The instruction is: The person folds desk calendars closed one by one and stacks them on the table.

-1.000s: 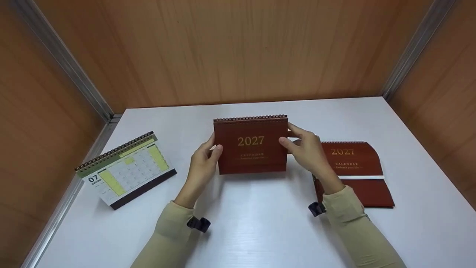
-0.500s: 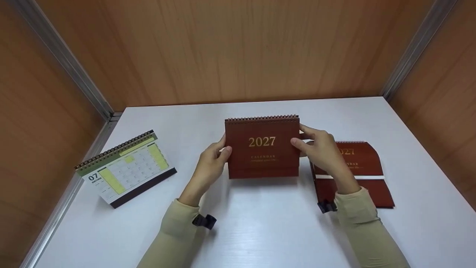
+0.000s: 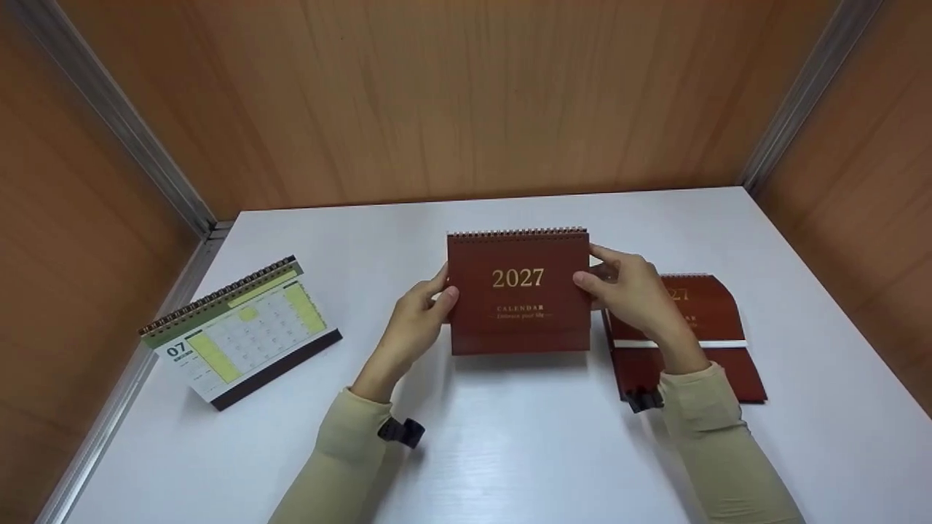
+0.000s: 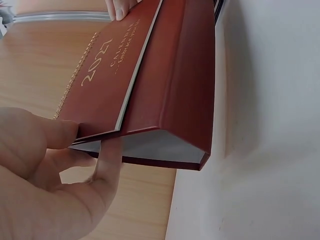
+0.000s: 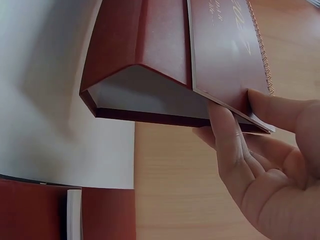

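A dark red 2027 desk calendar (image 3: 518,291) with a wire-bound top edge stands upright between both hands, its cover facing the head camera. My left hand (image 3: 419,320) grips its left side, thumb on the cover. On the opposite side my right hand (image 3: 633,298) pinches the edge the same way. Both wrist views show the calendar's folded stand (image 4: 185,85) as a hollow triangle, with fingers (image 5: 227,135) reaching inside it behind the cover. Its bottom edge hangs close over the table, with a shadow beneath.
At left on the white table (image 3: 495,451), a calendar with a green and yellow July page (image 3: 247,331) stands at an angle. A second red 2027 calendar (image 3: 706,371) lies at right, partly behind my right hand. Wooden panels (image 3: 466,102) enclose the back and sides.
Both hands have carried the red calendar a little to the right and slightly nearer. Its cover has turned to face the head camera more fully. The other two calendars stay in place.
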Available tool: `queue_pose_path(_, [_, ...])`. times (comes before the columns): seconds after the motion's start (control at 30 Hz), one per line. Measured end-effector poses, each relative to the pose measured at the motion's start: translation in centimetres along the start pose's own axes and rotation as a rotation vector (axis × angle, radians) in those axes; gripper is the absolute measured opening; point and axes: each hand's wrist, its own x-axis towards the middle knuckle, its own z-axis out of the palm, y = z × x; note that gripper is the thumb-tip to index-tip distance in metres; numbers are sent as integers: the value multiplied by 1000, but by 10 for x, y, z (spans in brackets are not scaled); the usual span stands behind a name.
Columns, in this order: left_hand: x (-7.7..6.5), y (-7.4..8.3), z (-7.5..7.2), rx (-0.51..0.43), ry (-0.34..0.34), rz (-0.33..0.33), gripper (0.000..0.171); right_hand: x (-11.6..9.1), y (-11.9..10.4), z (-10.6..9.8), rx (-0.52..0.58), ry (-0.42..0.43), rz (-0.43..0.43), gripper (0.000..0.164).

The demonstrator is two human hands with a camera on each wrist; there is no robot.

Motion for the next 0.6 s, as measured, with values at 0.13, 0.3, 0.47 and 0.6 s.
queue_pose_path(0.13, [2,-2,3,-20,-15,-7,55,0,3,-2,-18,-4,10,68])
queue_pose_path(0.3, [2,-7,4,-22,-27,-30,55,0,9,-2,-52,-20,33,69])
queue_pose_path(0.47, [1,-11,3,-22,-35,-44,55,3,10,3,-29,-24,40,70])
queue_pose_path(0.6, [2,-12,4,-22,-41,-59,56,3,11,5,-34,-20,38,69])
